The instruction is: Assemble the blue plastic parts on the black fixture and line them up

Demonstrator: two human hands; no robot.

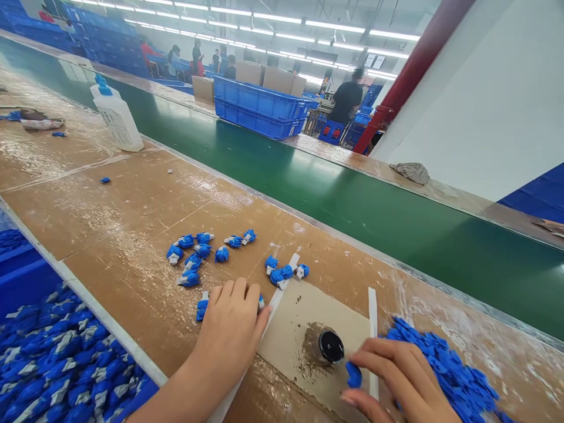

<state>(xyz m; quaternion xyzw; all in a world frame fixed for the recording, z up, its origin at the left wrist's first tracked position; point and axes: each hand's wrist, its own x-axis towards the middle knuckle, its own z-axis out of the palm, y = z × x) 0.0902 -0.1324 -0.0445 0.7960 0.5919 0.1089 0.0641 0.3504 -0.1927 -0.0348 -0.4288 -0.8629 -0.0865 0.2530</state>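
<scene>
My left hand [233, 320] rests palm down on the brown table, its fingers curled over a small blue piece of which only a bit shows by the thumb. Beside it lies a blue piece with a white tab [202, 306]. Between the thumb and fingers of my right hand [396, 376] is a small curved blue piece [353, 374], held just right of a small round pot of black liquid [331, 346]. The pot stands on a stained cardboard sheet [339, 308]. A heap of flat blue pieces [445, 364] lies beyond my right hand.
Several blue pieces with white tabs [194, 261] lie scattered ahead. A blue bin [26, 258] full of similar pieces is at lower left. A white bottle with blue cap [117, 117] stands at the far left. A green conveyor belt [273, 170] runs behind; blue crates [259, 108] stand past it.
</scene>
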